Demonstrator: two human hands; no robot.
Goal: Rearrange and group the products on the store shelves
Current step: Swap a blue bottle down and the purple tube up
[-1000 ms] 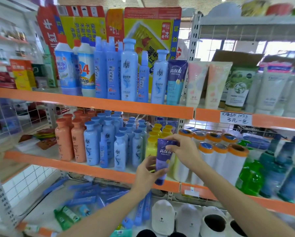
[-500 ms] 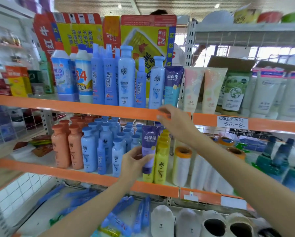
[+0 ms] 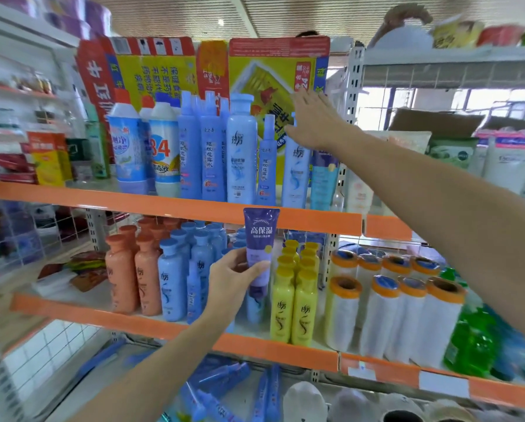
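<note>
Left hand (image 3: 235, 277) grips a purple tube (image 3: 260, 243) upright before the middle shelf's bottles (cap end down); right hand (image 3: 311, 121), fingers spread and holding nothing, reaches over the top-shelf blue bottle (image 3: 296, 175).

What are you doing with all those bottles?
A person is tidying store shelves. The left hand holds a purple tube in front of the middle shelf. The right hand reaches, open, toward the tall blue bottles on the upper shelf, beside a matching tube.
</note>
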